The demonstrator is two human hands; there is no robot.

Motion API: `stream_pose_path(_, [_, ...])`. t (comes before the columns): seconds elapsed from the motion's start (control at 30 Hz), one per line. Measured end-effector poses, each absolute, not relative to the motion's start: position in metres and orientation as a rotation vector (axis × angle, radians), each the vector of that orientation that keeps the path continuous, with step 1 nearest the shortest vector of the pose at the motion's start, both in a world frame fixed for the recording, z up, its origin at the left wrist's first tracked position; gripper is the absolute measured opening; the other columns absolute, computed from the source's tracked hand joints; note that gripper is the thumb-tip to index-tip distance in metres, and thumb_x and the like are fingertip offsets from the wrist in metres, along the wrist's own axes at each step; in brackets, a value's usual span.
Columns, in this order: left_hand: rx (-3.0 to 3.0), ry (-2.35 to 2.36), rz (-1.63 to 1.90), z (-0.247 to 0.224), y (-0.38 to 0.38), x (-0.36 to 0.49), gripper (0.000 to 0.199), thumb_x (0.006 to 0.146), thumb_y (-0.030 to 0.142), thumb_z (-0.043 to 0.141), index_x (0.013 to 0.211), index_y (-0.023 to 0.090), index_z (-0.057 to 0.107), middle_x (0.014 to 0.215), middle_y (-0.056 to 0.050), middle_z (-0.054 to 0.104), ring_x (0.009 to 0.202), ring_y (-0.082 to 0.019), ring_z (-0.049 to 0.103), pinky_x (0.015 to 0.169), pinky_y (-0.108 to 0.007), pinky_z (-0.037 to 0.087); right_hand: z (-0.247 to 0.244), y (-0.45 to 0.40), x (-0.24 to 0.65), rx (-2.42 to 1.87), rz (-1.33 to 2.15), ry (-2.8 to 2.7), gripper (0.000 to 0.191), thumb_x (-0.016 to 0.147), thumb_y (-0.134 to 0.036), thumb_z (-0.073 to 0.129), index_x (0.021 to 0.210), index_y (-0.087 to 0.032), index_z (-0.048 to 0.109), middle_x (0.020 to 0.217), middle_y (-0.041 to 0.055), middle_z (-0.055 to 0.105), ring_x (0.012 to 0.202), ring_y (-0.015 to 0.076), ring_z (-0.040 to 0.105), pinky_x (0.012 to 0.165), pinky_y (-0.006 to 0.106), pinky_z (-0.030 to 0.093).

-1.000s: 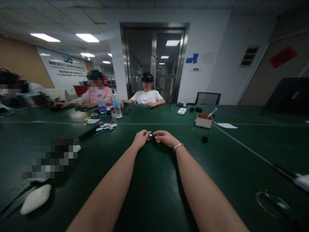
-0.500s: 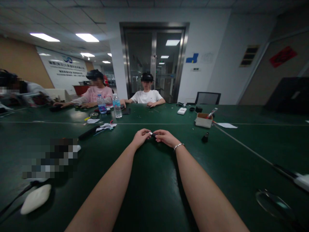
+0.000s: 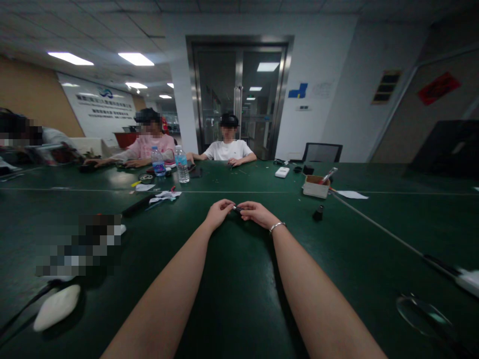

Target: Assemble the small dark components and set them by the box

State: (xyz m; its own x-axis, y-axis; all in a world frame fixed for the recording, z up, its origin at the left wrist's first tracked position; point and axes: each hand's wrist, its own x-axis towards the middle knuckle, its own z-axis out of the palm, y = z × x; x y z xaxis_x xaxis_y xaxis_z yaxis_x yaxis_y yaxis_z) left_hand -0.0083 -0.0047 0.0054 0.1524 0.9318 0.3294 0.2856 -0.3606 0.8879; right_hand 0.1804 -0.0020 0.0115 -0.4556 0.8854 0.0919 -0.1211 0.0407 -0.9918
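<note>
Between the fingertips of both hands is a small dark stick-like object with a silvery end [image 3: 237, 209]; its exact kind is too small to tell. My left hand [image 3: 219, 214] pinches the silvery end, with its fingers closed. From the other side, my right hand [image 3: 259, 214] grips the dark end between thumb and fingers; a silver bracelet [image 3: 277, 227] circles that wrist. Both hands are just above or resting on the dark green table [image 3: 239, 269]. To the right of my right hand stands a small black object [image 3: 318, 213].
A small box [image 3: 315, 189] with pens sits at the back right, near a white paper [image 3: 352, 194]. Water bottles [image 3: 182, 167] stand at the back left. A white mouse [image 3: 57, 307] lies near left, glasses [image 3: 424, 314] near right. People wearing headsets sit across the table.
My hands stay almost in place. Less of the object's silvery part shows between my fingertips now.
</note>
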Motion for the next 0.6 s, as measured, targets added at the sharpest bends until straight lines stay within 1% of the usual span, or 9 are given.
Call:
stream_pose_path(0.13, [1.730,1.185,1.220,0.0001,0.0010,-0.0077,0.031,0.076,0.042,0.057,0.086,0.014,0.063,0.074,-0.004,0.065,0.069,-0.015,0.060,0.063,-0.025,0.045,0.0112,-0.0020,0.1800,-0.807,1.532,-1.513,0.025,0.069,-0.006,0.068,0.093,-0.012,0.065,0.074,0.0017,0.064,0.057,0.0058,0.055,0.056,0.018,0.050])
stream_pose_path(0.23, [1.717,1.193,1.213,-0.0015,0.0004,-0.0072,0.030,0.077,0.041,0.056,0.089,0.014,0.063,0.079,-0.005,0.066,0.070,-0.015,0.061,0.065,-0.026,0.046,0.0123,-0.0032,0.1790,-0.826,1.511,-1.527,0.027,0.069,-0.005,0.068,0.094,-0.012,0.065,0.074,0.0011,0.063,0.055,0.0052,0.055,0.055,0.018,0.049])
stream_pose_path(0.33, [1.741,1.181,1.237,-0.0003,-0.0037,-0.0067,0.027,0.075,0.037,0.061,0.090,0.014,0.064,0.086,-0.007,0.067,0.077,-0.016,0.062,0.072,-0.028,0.047,0.0140,-0.0055,0.1782,-0.842,1.485,-1.534,0.028,0.068,-0.004,0.067,0.095,-0.012,0.066,0.076,0.0013,0.064,0.056,0.0051,0.055,0.054,0.017,0.049])
stream_pose_path(0.4, [1.761,1.143,1.269,0.0008,-0.0060,-0.0066,0.026,0.073,0.033,0.064,0.091,0.015,0.064,0.088,-0.007,0.067,0.082,-0.016,0.061,0.078,-0.030,0.047,0.0147,-0.0066,0.1779,-0.851,1.471,-1.533,0.028,0.068,-0.003,0.066,0.095,-0.012,0.066,0.078,0.0017,0.064,0.057,0.0052,0.056,0.055,0.017,0.049])
stream_pose_path(0.47, [1.770,1.099,1.285,0.0015,-0.0069,-0.0067,0.025,0.073,0.031,0.064,0.092,0.015,0.064,0.089,-0.007,0.067,0.084,-0.017,0.061,0.081,-0.030,0.046,0.0145,-0.0068,0.1778,-0.859,1.462,-1.534,0.028,0.068,-0.003,0.066,0.095,-0.012,0.066,0.079,0.0021,0.064,0.057,0.0053,0.056,0.055,0.017,0.049])
stream_pose_path(0.6, [1.789,1.085,1.287,0.0018,-0.0057,-0.0073,0.028,0.073,0.031,0.063,0.096,0.015,0.064,0.088,-0.006,0.066,0.081,-0.016,0.061,0.077,-0.029,0.046,0.0121,-0.0049,0.1780,-0.859,1.443,-1.547,0.029,0.067,-0.004,0.068,0.095,-0.013,0.065,0.079,0.0026,0.064,0.057,0.0056,0.056,0.056,0.018,0.049])
